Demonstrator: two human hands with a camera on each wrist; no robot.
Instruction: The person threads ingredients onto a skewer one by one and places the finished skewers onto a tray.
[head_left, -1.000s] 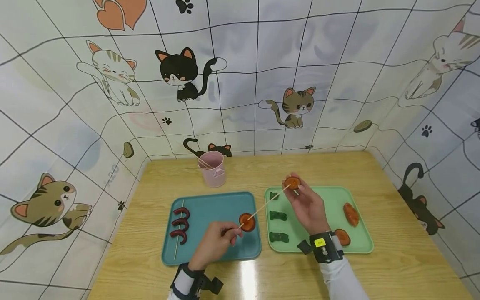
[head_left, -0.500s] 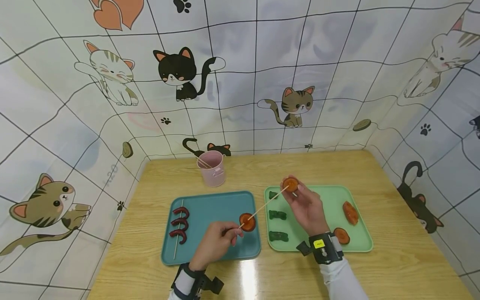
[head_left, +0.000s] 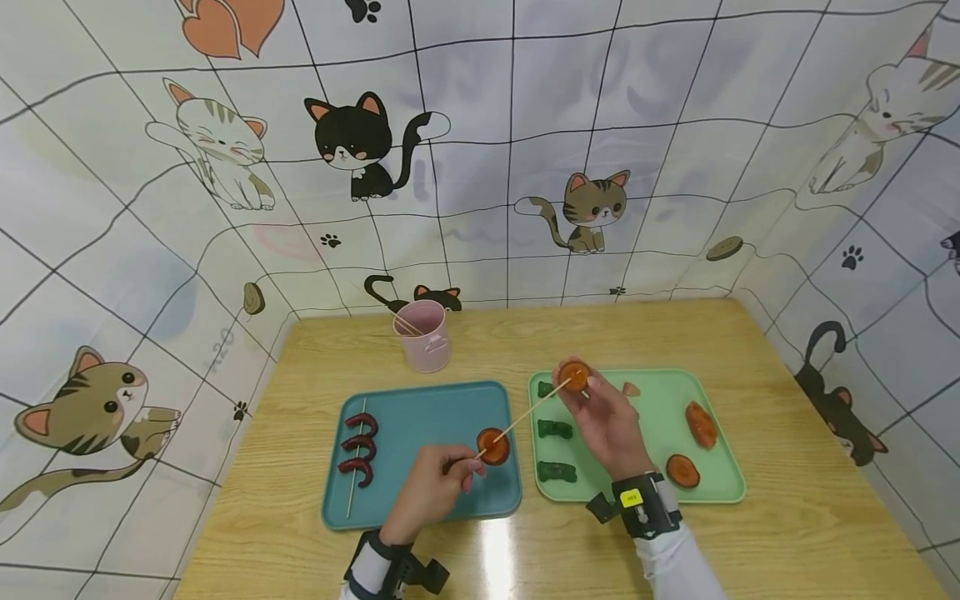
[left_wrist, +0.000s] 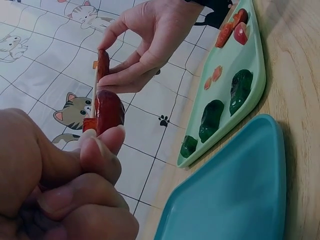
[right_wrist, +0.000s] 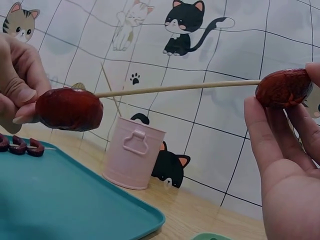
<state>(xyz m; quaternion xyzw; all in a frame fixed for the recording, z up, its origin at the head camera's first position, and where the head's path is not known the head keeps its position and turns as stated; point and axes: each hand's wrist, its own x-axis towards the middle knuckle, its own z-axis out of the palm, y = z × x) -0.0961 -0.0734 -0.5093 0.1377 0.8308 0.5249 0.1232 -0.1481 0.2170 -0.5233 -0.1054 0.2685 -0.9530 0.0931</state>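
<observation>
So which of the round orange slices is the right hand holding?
The slice at the skewer's far tip, pinched by the right hand; another sits by the left hand.

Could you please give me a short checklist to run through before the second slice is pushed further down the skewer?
1. Left hand pinches the thin wooden skewer at its lower end: ok.
2. First round red-orange sausage slice sits threaded beside the left fingers: ok.
3. Right hand grips the second round red-orange slice at the skewer's far end: ok.
4. Skewer pierces the second slice through its centre: cannot tell.
5. Teal plastic tray lies beneath the left hand, with bare space: ok.
6. Spare slices on the green plastic tray: ok.
</observation>
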